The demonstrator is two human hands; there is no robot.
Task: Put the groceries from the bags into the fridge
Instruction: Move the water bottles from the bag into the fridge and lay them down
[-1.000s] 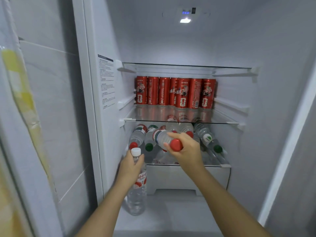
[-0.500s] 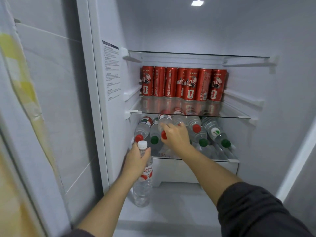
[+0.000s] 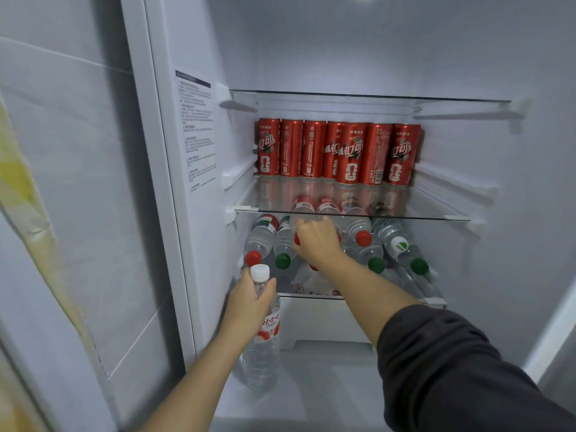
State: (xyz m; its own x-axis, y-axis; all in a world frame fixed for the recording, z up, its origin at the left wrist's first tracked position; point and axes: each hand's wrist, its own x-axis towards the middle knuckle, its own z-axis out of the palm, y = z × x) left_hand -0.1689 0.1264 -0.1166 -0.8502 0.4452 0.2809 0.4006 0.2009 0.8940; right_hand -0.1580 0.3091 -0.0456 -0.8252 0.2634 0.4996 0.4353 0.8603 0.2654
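At frame centre your right hand [image 3: 316, 241] curls its fingers [image 3: 304, 227] round a red-capped bottle [image 3: 297, 239] on the pile [image 3: 363, 241] in the fridge [image 3: 343, 57], and your left hand [image 3: 249, 304] grips a white-capped bottle [image 3: 261, 347] by its neck at lower left; let go carelessly and the pile may roll out.

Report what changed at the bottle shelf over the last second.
The right hand pushed the red-capped bottle deeper onto the lying bottles under the glass shelf, still holding it. The left hand still holds the upright white-capped bottle by its neck; the red cans have not moved.
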